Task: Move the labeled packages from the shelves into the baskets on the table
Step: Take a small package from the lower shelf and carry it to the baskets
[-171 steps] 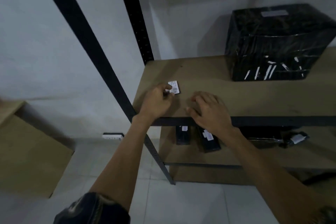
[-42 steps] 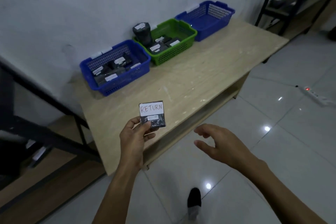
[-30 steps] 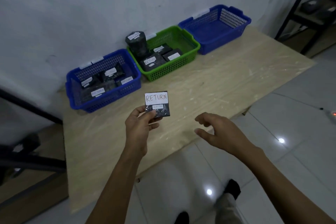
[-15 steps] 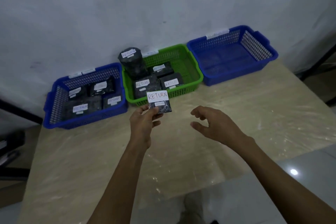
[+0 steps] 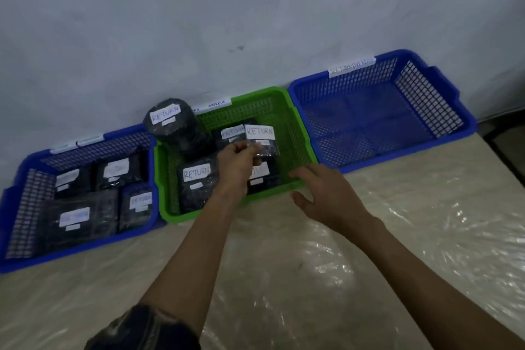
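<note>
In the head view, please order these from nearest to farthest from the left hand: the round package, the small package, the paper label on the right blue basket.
1. small package: pinched by the left hand, over the green basket.
2. round package: back left corner of that basket.
3. paper label: back rim of the right blue basket, far right.

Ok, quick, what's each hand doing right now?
Left hand: pinches the small RETURN package above the green basket.
Right hand: open, holding nothing.
</note>
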Available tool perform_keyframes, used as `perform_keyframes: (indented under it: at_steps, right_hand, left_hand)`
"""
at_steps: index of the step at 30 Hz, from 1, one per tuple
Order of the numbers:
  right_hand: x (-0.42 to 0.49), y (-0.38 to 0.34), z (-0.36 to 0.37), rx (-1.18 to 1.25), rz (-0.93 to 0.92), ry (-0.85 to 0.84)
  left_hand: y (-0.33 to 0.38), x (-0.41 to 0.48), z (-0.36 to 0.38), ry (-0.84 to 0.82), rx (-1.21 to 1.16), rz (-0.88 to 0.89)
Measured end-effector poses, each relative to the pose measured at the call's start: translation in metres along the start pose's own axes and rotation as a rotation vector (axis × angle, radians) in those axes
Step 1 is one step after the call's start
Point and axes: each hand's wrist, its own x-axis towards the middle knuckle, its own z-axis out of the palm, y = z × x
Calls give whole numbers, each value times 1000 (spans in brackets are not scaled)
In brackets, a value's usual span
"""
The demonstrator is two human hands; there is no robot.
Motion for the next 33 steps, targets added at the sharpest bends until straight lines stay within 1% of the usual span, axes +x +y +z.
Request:
perform_keyframes:
  at_steps: [7, 12, 18, 22, 26, 28, 30, 33]
  right_hand:
    - [30, 30, 17, -158, -124, 28]
    - [34, 42, 24, -175, -153, 10]
    - [36, 47, 26, -159, -183, -9]
    - [35, 49, 28, -160, -189, -18]
    - [33, 51, 31, -147, -177, -19]
    - [32, 51, 32, -140, -176, -14]
    - [32, 51, 32, -134, -177, -1]
    - [31, 51, 33, -132, -178, 2]
  left_hand:
    - [-13, 65, 41, 78, 89, -43]
    - [-24, 89, 61, 180, 221, -6]
    - [-29, 99, 74, 276, 657, 102]
    - [-33, 101, 78, 330, 943, 241]
    - [-42, 97, 84, 364, 1110, 384]
    - [-42, 98, 83, 331, 1163, 480]
    - [-44, 102, 79, 237, 1265, 552]
    - [-45, 107, 74, 136, 1374, 553]
